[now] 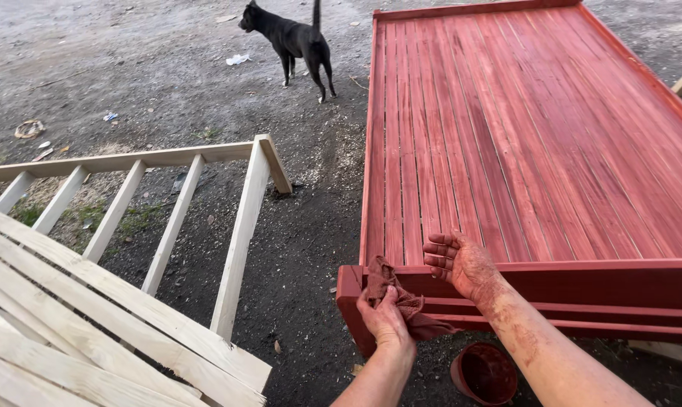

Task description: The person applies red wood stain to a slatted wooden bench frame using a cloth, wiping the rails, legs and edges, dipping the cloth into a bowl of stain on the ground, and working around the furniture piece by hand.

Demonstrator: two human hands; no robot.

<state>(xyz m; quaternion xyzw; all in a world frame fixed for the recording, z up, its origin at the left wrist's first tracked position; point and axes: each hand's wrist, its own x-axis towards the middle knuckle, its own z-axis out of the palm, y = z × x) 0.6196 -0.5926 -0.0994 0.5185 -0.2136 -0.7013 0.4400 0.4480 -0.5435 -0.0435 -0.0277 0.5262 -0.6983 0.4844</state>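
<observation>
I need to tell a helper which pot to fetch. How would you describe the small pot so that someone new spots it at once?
Start at the big red-stained slatted frame on the right. Follow its near rail down to the ground, just below the right hand and the stained rag in the left hand. The pot sits there on the dark dirt: small, round, open-topped, reddish-brown inside and out, the only container in view.

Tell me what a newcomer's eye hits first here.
The big red slatted frame filling the right side, wet-looking with stain. At its near rail, the left hand grips a stained rag, and the right hand, smeared red, rests on the rail; a red pot sits on the ground below. A black dog stands top centre, with a bare wood frame on the left.
</observation>
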